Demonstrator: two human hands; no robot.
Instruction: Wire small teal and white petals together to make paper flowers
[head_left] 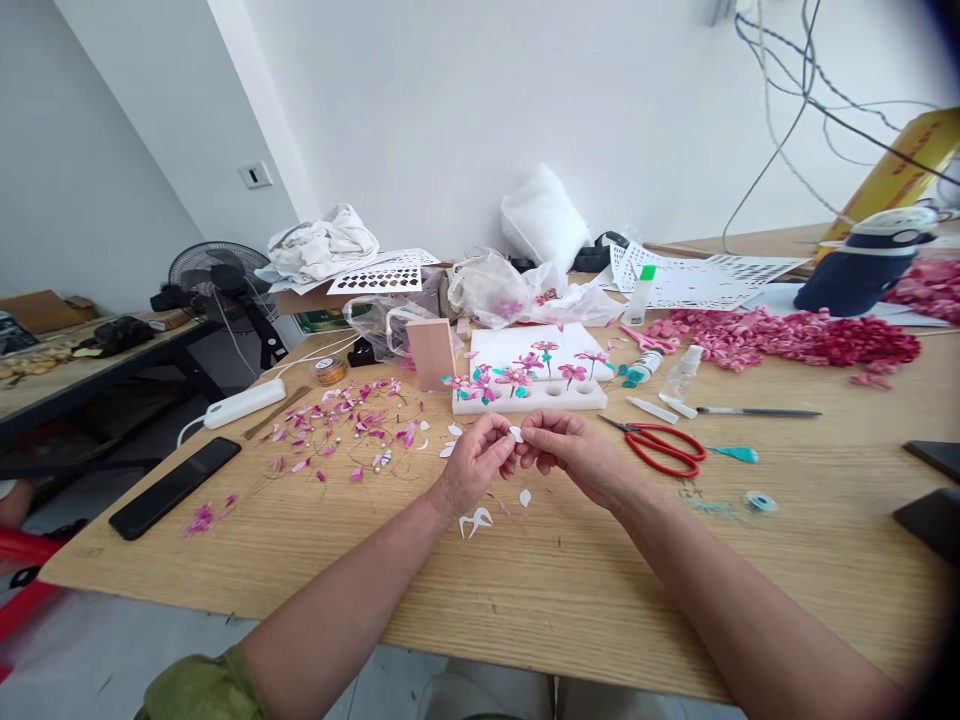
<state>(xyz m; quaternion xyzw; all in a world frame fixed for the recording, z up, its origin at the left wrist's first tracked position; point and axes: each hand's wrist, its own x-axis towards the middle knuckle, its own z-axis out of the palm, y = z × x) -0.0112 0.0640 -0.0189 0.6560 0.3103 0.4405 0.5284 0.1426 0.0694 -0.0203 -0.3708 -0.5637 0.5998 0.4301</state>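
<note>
Fingertips point(504, 432) of both hands pinching one small white piece point(517, 434)

The left hand point(478, 455) and the right hand point(562, 445) are meeting above the wooden table point(600, 600), their fingers clamped together on the white piece, which is sitting directly between them. Neither hand is standing nearer to it: the left is gripping from one side, the right from the other. The fingers are covering much of the piece, so its long axis is hard to judge; it is perhaps running crosswise, from hand to hand.

On the near side of the hands, a loose white petal shape point(525, 497) is lying flat on the wood, its long axis pointing roughly toward the person. White paper scraps point(475, 520) are resting left of it, just beside the left forearm point(360, 590). Beyond the fingertips, a white block point(592, 399) with round holes is holding pink and teal flowers point(515, 377). Red-handled scissors point(651, 428) are lying nearer the right hand, while pink petals point(356, 474) are lying scattered off to the left.
</note>
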